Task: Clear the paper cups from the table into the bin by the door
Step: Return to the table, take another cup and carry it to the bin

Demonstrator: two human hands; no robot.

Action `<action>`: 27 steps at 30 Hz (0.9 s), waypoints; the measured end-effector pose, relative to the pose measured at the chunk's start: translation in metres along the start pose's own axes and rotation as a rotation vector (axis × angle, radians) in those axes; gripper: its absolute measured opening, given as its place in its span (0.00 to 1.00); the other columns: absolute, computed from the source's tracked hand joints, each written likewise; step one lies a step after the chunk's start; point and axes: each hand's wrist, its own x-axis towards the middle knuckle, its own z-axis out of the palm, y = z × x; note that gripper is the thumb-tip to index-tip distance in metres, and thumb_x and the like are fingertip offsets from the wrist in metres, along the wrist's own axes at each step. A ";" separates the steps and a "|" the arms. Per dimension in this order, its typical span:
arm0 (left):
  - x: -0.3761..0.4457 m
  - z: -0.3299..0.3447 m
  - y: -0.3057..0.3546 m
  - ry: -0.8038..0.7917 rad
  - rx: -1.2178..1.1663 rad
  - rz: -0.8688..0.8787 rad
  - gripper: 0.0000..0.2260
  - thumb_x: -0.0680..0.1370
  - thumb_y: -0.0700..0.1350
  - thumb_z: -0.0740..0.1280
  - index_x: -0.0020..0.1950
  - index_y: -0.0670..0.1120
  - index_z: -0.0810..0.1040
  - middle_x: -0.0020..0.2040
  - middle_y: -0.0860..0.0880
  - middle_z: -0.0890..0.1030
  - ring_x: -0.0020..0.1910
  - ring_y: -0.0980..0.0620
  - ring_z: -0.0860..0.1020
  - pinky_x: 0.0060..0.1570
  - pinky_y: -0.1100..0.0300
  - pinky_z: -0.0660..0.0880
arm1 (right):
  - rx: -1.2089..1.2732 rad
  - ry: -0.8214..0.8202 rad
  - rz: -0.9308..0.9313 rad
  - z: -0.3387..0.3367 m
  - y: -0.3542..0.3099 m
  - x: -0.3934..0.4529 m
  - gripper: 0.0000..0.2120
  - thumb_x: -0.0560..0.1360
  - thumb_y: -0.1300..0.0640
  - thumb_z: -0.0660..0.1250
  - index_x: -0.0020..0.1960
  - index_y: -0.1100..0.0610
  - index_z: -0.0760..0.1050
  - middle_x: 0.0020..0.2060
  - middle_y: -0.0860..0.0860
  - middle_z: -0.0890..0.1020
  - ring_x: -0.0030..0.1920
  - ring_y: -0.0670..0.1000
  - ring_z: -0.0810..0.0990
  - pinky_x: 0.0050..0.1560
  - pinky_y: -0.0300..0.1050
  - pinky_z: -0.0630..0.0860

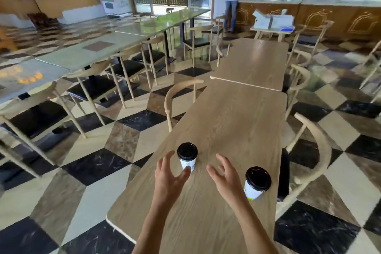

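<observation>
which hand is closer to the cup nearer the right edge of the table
Right. The right hand is open just left of that cup; the left hand is farther left, by the other cup.

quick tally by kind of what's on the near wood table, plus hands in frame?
Paper cups with black lids: 2, the far cup and the near cup
Hands: 2, left hand and right hand, both open, holding nothing
Total: 4

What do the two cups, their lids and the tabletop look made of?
Left cup and right cup: white matte walls, likely paper. Lids: black, slightly glossy, probably plastic. Tabletop: pale wood grain, matte; solid wood or laminate, unclear.
</observation>
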 end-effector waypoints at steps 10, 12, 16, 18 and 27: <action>0.083 0.044 -0.057 -0.084 0.158 -0.007 0.30 0.69 0.46 0.78 0.69 0.46 0.72 0.60 0.53 0.72 0.62 0.46 0.72 0.60 0.55 0.64 | 0.017 -0.032 0.211 0.045 0.042 0.068 0.31 0.78 0.46 0.65 0.76 0.55 0.62 0.75 0.53 0.67 0.74 0.54 0.67 0.73 0.51 0.66; 0.095 0.057 -0.065 -0.092 0.198 -0.014 0.31 0.68 0.47 0.78 0.69 0.46 0.73 0.61 0.49 0.73 0.61 0.45 0.72 0.59 0.55 0.64 | 0.025 -0.039 0.241 0.048 0.052 0.080 0.30 0.78 0.46 0.65 0.76 0.55 0.62 0.75 0.53 0.67 0.75 0.54 0.67 0.73 0.50 0.65; 0.115 0.082 -0.074 -0.131 0.232 -0.058 0.32 0.68 0.49 0.77 0.70 0.48 0.71 0.64 0.46 0.72 0.63 0.45 0.70 0.60 0.51 0.68 | 0.047 -0.047 0.287 0.053 0.071 0.099 0.30 0.78 0.46 0.64 0.76 0.55 0.61 0.75 0.52 0.67 0.74 0.52 0.67 0.73 0.48 0.65; 0.124 0.091 -0.077 -0.149 0.223 -0.113 0.35 0.68 0.50 0.77 0.72 0.49 0.69 0.66 0.45 0.70 0.65 0.44 0.68 0.62 0.50 0.68 | 0.035 -0.065 0.308 0.056 0.080 0.108 0.31 0.79 0.45 0.63 0.77 0.55 0.60 0.76 0.52 0.67 0.75 0.53 0.67 0.73 0.48 0.65; 0.135 0.107 -0.090 -0.149 0.345 -0.151 0.42 0.65 0.45 0.81 0.75 0.43 0.66 0.67 0.39 0.69 0.67 0.39 0.68 0.63 0.44 0.70 | 0.040 -0.117 0.371 0.075 0.100 0.130 0.31 0.79 0.43 0.63 0.77 0.54 0.60 0.75 0.53 0.67 0.74 0.53 0.67 0.72 0.49 0.66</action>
